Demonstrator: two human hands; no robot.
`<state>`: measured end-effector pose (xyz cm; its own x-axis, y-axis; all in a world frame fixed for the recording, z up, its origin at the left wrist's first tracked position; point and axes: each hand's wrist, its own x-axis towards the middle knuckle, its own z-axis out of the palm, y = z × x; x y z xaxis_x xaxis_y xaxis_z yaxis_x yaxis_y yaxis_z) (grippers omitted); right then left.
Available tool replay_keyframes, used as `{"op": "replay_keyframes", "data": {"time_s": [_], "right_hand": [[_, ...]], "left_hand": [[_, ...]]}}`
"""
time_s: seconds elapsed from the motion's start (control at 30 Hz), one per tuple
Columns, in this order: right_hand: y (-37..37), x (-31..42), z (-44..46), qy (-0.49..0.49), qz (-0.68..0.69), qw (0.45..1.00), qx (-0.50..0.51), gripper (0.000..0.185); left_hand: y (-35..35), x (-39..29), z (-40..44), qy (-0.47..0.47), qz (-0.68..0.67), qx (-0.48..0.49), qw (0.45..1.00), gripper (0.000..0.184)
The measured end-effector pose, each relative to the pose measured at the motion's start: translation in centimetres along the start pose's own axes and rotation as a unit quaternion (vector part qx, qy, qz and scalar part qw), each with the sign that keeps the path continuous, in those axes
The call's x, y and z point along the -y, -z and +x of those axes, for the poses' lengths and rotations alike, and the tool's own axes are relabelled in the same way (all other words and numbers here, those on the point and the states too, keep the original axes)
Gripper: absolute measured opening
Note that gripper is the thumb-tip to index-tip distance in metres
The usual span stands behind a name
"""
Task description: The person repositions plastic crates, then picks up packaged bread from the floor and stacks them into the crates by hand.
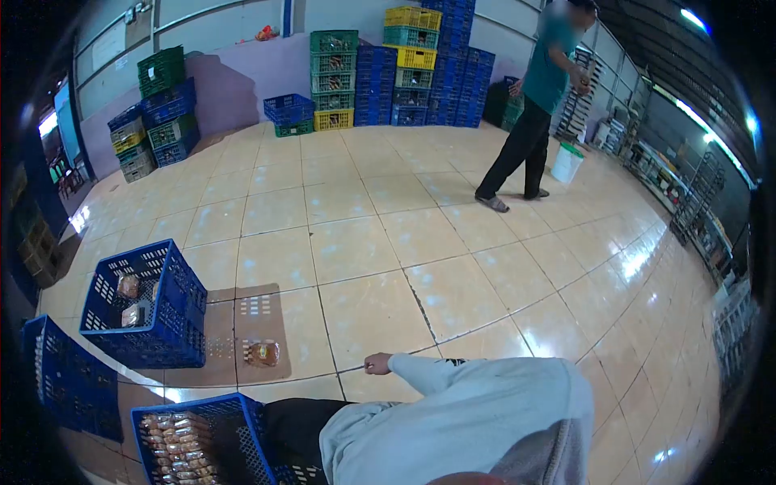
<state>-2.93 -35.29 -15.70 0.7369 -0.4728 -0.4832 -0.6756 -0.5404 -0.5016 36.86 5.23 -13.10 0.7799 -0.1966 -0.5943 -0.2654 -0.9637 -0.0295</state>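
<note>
My right hand [377, 364] is stretched out over the tiled floor at the end of a light grey sleeve. Its fingers look curled closed; whether anything small is in them is hidden. My left hand is out of view. To the left of the right hand, a clear-wrapped bread pack [263, 353] lies on the floor, apart from the fingers. Beyond it stands a blue crate [184, 323] with a few wrapped packs [129, 286] inside. By my dark-trousered leg, another blue crate [254, 436] holds rows of several wrapped bread packs [179, 446].
A further blue crate [77, 380] stands at the far left. Stacks of green crates [334, 73], blue crates [376, 85] and yellow crates [413, 18] line the back wall. A person in a green shirt [543, 73] walks near a white bucket [567, 165]. Metal racks [699, 190] stand at right.
</note>
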Motion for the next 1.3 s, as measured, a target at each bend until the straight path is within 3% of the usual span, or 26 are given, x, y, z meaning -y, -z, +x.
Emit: {"op": "replay_keyframes", "data": {"time_s": [0.17, 0.23, 0.27, 0.37, 0.43, 0.5, 0.53, 0.6, 0.67, 0.7, 0.83, 0.97, 1.07, 1.13, 1.17, 1.23, 1.3], "right_hand": [[-1.6, -6.5, -2.5, -0.136, -0.046, 0.99, 0.01, 0.049], [-2.4, -7.7, -5.2, -0.191, -0.061, 0.979, -0.031, 0.05], [-3.9, -10.3, -4.3, -0.219, -0.058, 0.973, 0.032, 0.049], [-5.3, -12.4, -4.1, -0.182, -0.113, 0.968, 0.13, 0.043], [-12.0, -20.6, 1.5, -0.04, -0.179, 0.943, 0.276, 0.047], [-15.4, -23.1, 6.5, -0.087, 0.02, 0.967, 0.24, 0.039], [-16.5, -22.8, 7.7, -0.126, 0.129, 0.961, 0.211, 0.035], [-5.2, -7.6, 4.9, -0.026, 0.079, 0.982, 0.171, 0.023], [-4.3, -5.3, 8.4, -0.061, 0.21, 0.964, 0.153, 0.033], [-2.3, -1.8, 8.3, -0.116, 0.199, 0.964, 0.132, 0.029], [0.1, 2.2, 8.8, -0.054, 0.193, 0.975, 0.09, 0.029], [0.1, 1.3, 6.1, -0.095, 0.16, 0.978, 0.091, 0.024], [-1.8, -4.2, 5.1, -0.178, 0.203, 0.952, 0.143, 0.027], [-3.7, -8.4, 5.0, -0.17, 0.155, 0.956, 0.181, 0.027], [-4.9, -10.5, 4.7, -0.159, 0.118, 0.959, 0.203, 0.027], [-7.0, -14.5, 4.6, -0.1, 0.032, 0.968, 0.228, 0.026], [-8.2, -16.6, 4.6, -0.052, -0.03, 0.968, 0.244, 0.026]], "left_hand": [[0.0, -0.3, 0.1, -0.008, -0.003, 0.001, 1.0, 0.055], [-0.4, 1.3, -0.2, -0.011, -0.012, 0.003, 1.0, 0.056], [-0.8, 2.1, -1.3, -0.009, -0.018, 0.01, 1.0, 0.056], [-1.7, 2.7, -5.0, -0.005, -0.025, 0.058, 0.998, 0.057], [-1.1, 2.0, -7.5, 0.007, -0.034, 0.099, 0.995, 0.057], [-0.9, 1.2, -9.1, 0.019, -0.055, 0.144, 0.988, 0.058], [-1.0, 0.7, -9.6, 0.031, -0.065, 0.163, 0.984, 0.058], [-1.1, 0.3, -8.9, 0.049, -0.073, 0.183, 0.979, 0.062], [-2.2, 0.3, -8.0, 0.046, -0.081, 0.192, 0.977, 0.065], [-2.9, 0.5, -7.7, 0.043, -0.091, 0.194, 0.976, 0.067], [-3.0, 0.4, -7.3, 0.047, -0.077, 0.233, 0.968, 0.072], [-5.1, 1.0, -4.9, 0.057, -0.088, 0.286, 0.953, 0.072], [-0.6, 0.3, -8.6, 0.051, -0.048, 0.36, 0.931, 0.071], [1.7, 0.0, -10.9, 0.039, -0.026, 0.407, 0.912, 0.07], [-2.7, 0.3, -6.5, 0.138, -0.188, 0.423, 0.876, 0.064], [-2.4, 1.1, -6.2, 0.099, -0.194, 0.392, 0.894, 0.063], [-1.3, 0.5, -8.6, -0.043, -0.012, 0.29, 0.956, 0.061]]}}
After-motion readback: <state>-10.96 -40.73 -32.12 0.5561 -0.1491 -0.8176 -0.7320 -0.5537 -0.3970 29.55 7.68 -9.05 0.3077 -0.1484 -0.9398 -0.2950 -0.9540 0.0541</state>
